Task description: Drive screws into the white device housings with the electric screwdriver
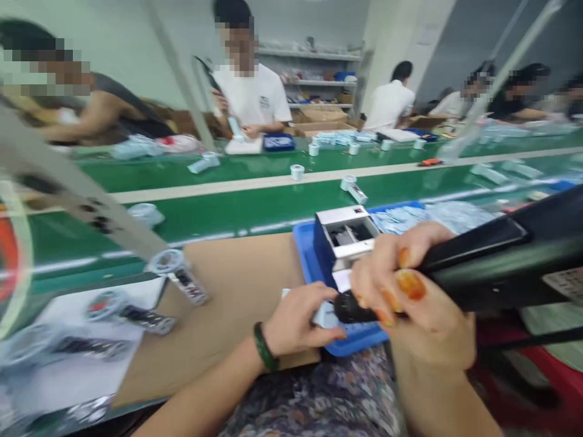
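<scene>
While the right hand (410,303) is wrapping around the fat black handle of a hand tool (473,261), the left hand (296,318) is pinching a small pale blue packet (324,315) beside the tool's round black tip (350,306), and they are meeting right in front of the person at about 12 o'clock. The right grip is closing tight, with the fingers curling over the smooth handle, maybe so that the heavy-looking tool does not slip. The left grip is narrow and is holding the thin packet, and it seems to be keeping it steady near the tip. A green bead bracelet (264,347) is sitting on the left wrist. Behind the hands, a blue plastic tray (305,255) is lying beside a brown cardboard sheet (228,303), and a small navy and white box (344,243) is standing in the tray at about 1 o'clock. At about 9 o'clock, shiny round rolls with metal strips (175,273) are resting on the cardboard. Far away at 12 o'clock, a green conveyor belt (204,206) is stretching across the room, and a person in a white shirt (250,97) is working behind it.
</scene>
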